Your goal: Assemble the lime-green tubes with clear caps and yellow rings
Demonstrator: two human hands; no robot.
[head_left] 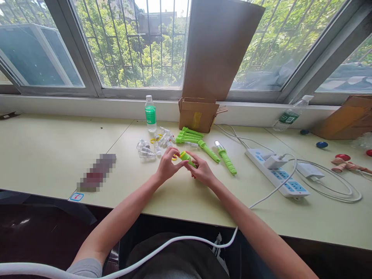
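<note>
My right hand (202,170) is wrapped round a green plastic handle (186,157) just above the pale table (58,155). My left hand (167,164) pinches the near end of that same handle, next to a small yellow ring (174,157). Behind the hands lies a pile of green handles (188,135) and a cluster of several clear plastic caps (151,147). Two more green handles (226,159) lie to the right, one with a clear cap fitted.
A water bottle (150,113) and an open cardboard box (197,114) stand at the window sill. A white power strip (277,174) with chargers and cables lies at the right. Wooden toys and coloured balls (344,161) sit at the far right. A blurred patch (97,172) lies left.
</note>
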